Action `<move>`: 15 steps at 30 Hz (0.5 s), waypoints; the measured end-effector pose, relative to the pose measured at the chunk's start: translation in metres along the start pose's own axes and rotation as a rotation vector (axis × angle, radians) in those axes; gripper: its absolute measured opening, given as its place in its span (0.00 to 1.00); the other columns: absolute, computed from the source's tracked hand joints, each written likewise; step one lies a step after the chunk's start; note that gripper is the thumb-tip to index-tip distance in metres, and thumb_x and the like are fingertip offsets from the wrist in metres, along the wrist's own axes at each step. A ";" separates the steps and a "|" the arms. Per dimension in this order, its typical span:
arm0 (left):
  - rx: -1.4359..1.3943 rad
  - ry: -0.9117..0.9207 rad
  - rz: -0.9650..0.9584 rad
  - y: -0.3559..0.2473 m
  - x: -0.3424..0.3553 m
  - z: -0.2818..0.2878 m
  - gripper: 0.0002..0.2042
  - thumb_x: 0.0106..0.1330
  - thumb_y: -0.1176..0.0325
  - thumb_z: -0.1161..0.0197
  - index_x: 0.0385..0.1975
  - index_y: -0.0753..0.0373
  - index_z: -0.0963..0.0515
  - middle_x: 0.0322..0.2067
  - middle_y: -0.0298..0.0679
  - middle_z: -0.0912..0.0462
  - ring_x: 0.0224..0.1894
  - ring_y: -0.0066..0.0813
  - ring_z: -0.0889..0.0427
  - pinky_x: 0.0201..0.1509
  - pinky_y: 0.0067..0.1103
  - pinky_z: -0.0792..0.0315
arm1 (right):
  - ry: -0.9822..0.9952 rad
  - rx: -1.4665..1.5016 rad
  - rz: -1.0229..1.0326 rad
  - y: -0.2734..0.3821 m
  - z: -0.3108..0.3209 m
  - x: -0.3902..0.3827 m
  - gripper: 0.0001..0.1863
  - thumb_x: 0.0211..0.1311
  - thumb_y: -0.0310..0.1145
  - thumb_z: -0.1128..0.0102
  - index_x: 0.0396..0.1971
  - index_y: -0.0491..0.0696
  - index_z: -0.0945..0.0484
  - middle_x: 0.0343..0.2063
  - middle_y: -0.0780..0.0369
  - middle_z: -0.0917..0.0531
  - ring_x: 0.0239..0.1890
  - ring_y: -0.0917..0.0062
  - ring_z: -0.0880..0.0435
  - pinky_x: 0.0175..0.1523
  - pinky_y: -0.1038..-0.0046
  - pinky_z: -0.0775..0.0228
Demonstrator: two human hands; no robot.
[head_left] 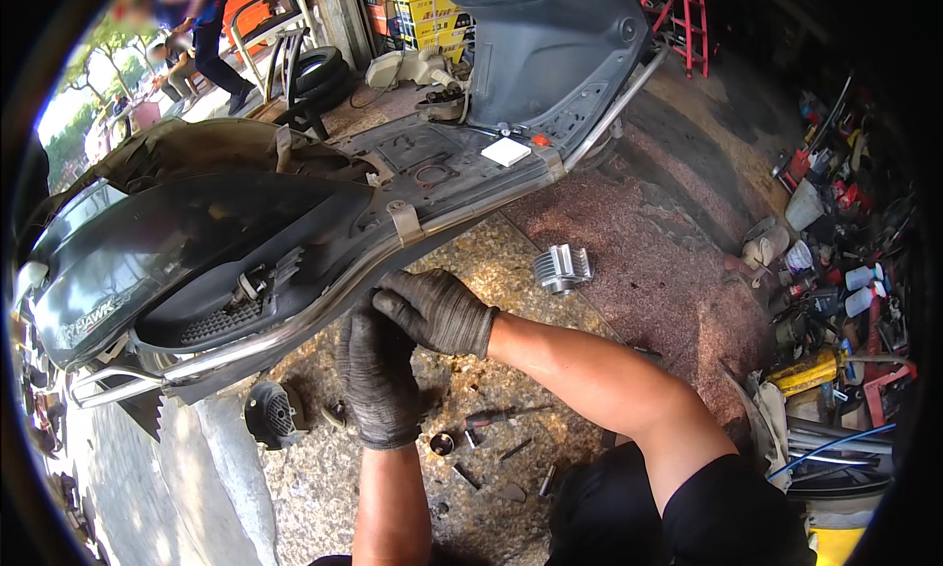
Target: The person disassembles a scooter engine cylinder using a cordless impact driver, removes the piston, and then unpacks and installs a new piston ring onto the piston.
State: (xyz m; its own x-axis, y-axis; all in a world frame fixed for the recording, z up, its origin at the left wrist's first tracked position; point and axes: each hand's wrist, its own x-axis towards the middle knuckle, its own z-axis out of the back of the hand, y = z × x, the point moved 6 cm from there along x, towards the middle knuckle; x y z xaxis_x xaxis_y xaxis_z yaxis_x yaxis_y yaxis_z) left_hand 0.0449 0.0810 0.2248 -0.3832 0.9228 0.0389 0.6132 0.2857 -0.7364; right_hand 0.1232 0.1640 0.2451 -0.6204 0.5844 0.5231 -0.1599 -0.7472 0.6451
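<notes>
Your left hand [378,374] and right hand [432,312] meet by the scooter's [206,237] lower edge; I cannot tell whether they grip anything. The finned metal part [564,269] and black cover [274,416] lie loose on the floor [319,502], apparently still unfitted.

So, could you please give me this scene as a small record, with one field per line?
Left hand: gray glove; grip hidden
Right hand: gray glove, overlapping the left hand in view; grip hidden
Vehicle: dark scooter, beside the hands
On footboard: white flat square item
Ground, beyond right hand: finned metal part
Ground, left of left hand: round black cover
Ground, nearer the person: screwdriver, small dark ring
Background: stacked tires
</notes>
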 end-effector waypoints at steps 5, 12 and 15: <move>0.573 0.078 -0.373 -0.050 0.041 -0.011 0.11 0.71 0.69 0.43 0.48 0.66 0.24 0.44 0.37 0.19 0.43 0.24 0.21 0.51 0.21 0.27 | 0.067 -0.250 -0.333 -0.106 0.060 -0.002 0.13 0.62 0.38 0.40 0.39 0.44 0.24 0.29 0.57 0.17 0.32 0.62 0.17 0.40 0.64 0.25; 1.361 0.195 -0.467 -0.051 0.115 -0.007 0.11 0.65 0.77 0.38 0.46 0.69 0.25 0.37 0.39 0.18 0.38 0.22 0.21 0.46 0.19 0.27 | -0.017 -0.680 -0.620 -0.212 0.173 0.050 0.35 0.52 0.44 0.35 0.60 0.46 0.31 0.47 0.45 0.21 0.48 0.53 0.19 0.55 0.60 0.26; 1.330 0.169 -0.337 -0.040 0.120 0.003 0.11 0.64 0.76 0.38 0.45 0.69 0.24 0.36 0.39 0.17 0.39 0.24 0.20 0.46 0.19 0.27 | 0.007 -0.888 -0.637 -0.230 0.171 0.069 0.40 0.51 0.48 0.34 0.63 0.44 0.34 0.50 0.47 0.21 0.53 0.55 0.22 0.59 0.61 0.29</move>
State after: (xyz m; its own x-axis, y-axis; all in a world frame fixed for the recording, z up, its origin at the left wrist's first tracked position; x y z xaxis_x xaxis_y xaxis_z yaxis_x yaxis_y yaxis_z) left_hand -0.0275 0.1793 0.2575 -0.2337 0.9062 0.3524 -0.6423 0.1282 -0.7556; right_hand 0.2484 0.4300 0.2278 -0.2313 0.9450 0.2312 -0.9485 -0.2719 0.1627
